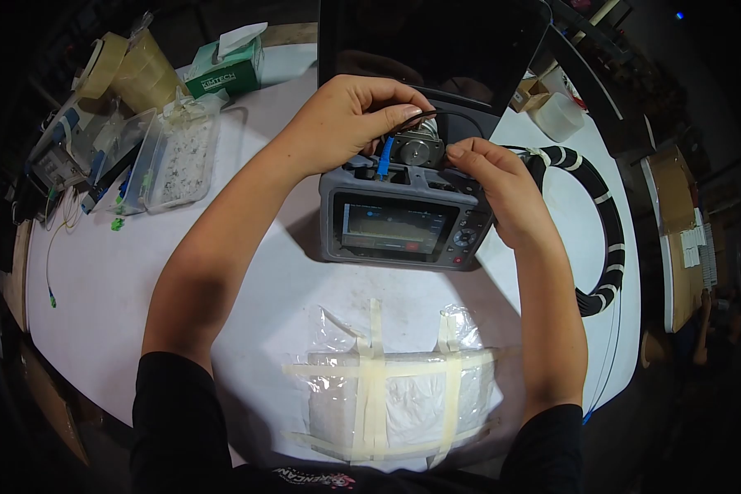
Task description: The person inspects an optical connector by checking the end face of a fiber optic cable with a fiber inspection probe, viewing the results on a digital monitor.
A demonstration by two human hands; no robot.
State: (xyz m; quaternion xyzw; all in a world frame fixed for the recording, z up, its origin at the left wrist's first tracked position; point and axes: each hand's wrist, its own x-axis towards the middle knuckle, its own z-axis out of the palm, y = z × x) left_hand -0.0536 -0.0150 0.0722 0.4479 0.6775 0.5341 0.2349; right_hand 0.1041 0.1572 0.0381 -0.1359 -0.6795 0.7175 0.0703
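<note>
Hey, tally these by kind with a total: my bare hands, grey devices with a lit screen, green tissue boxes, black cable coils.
Hands: 2, left hand and right hand
Grey device with lit screen: 1
Green tissue box: 1
Black cable coil: 1
Total: 5

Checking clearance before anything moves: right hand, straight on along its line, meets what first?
Probably the round metal part on top of the gray device, just left of the right hand in the picture. Depth is unclear; they may already touch.
</note>
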